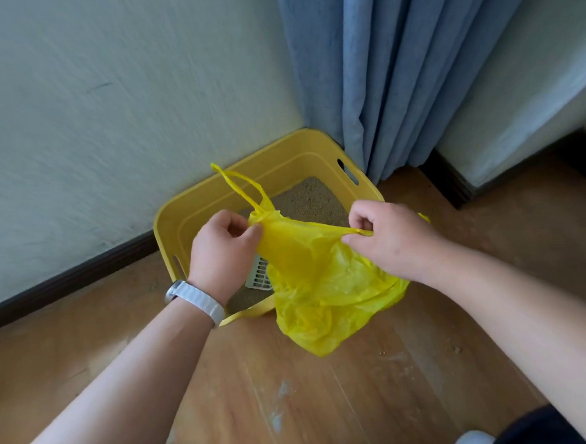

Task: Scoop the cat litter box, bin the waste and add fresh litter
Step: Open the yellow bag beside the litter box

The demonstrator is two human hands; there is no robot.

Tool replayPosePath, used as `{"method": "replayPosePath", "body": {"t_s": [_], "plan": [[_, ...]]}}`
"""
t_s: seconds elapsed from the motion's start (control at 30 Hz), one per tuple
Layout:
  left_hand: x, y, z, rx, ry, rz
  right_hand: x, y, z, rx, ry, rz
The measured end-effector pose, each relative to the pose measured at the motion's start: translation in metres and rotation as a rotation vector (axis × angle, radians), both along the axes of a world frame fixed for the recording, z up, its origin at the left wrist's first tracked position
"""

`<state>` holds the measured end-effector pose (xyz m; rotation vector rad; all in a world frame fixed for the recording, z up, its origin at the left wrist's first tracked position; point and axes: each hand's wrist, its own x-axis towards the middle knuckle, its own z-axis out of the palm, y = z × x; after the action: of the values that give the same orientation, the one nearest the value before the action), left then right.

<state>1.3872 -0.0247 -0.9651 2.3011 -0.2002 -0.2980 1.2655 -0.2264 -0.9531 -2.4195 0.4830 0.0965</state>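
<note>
I record a pale wall (96, 129) on the left, a wooden floor (292, 389) below it, and a blue curtain (395, 66) hanging into the floor's far corner. The yellow litter box (197, 206) sits on the floor in that corner, one side along the wall's skirting, its far end just beside the curtain; tan litter (314, 197) covers its bottom. A yellow plastic bag (321, 287) hangs across the box's near right corner, its lower end over the floor. The left hand (224, 248) pinches one side of the bag's mouth with curled fingers; the right hand (386, 238) grips the opposite edge, which is twisted thin; the plastic is taut between them. One bag handle (243, 187) loops up free above the left hand. A white slotted scoop (260, 273) lies in the litter by the near rim, partly hidden by the bag; a white wristband (196, 300) sits on the left wrist; stray grains (456, 349) dot the floor towards its right edge.
</note>
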Motion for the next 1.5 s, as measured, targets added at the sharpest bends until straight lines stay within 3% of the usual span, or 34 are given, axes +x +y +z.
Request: {"method": "replayPosePath", "body": {"t_s": [0.13, 0.2, 0.3, 0.4, 0.63, 0.77, 1.07, 1.3, 1.4, 1.5], "plan": [[-0.014, -0.003, 0.012, 0.027, -0.535, -0.171, -0.002, 0.002, 0.004, -0.045, 0.013, 0.021], [-0.024, -0.008, 0.013, -0.020, -0.622, -0.365, -0.002, 0.005, 0.006, -0.023, 0.007, 0.050], [-0.033, -0.010, 0.000, 0.035, -0.520, -0.614, -0.004, 0.011, 0.008, 0.015, -0.005, 0.084], [-0.035, -0.007, -0.011, 0.121, -0.479, -0.701, -0.005, 0.013, 0.007, 0.040, -0.009, 0.091], [-0.044, -0.012, -0.010, 0.084, -0.489, -0.608, -0.009, 0.017, 0.007, 0.225, -0.047, 0.129], [-0.041, -0.011, -0.007, 0.052, -0.504, -0.491, -0.008, 0.013, 0.005, 0.314, -0.025, 0.042], [-0.048, -0.013, 0.000, -0.171, -0.313, -0.467, -0.007, 0.022, 0.008, 0.639, 0.054, 0.009], [-0.039, -0.010, 0.003, -0.117, -0.266, -0.550, -0.004, 0.022, 0.004, 0.491, 0.047, 0.042], [-0.019, -0.001, 0.001, 0.043, -0.305, -0.628, -0.002, 0.009, -0.001, 0.337, -0.034, -0.051], [0.000, 0.015, -0.006, 0.281, -0.256, -0.560, 0.003, -0.011, 0.000, 0.246, -0.079, -0.193]]}}
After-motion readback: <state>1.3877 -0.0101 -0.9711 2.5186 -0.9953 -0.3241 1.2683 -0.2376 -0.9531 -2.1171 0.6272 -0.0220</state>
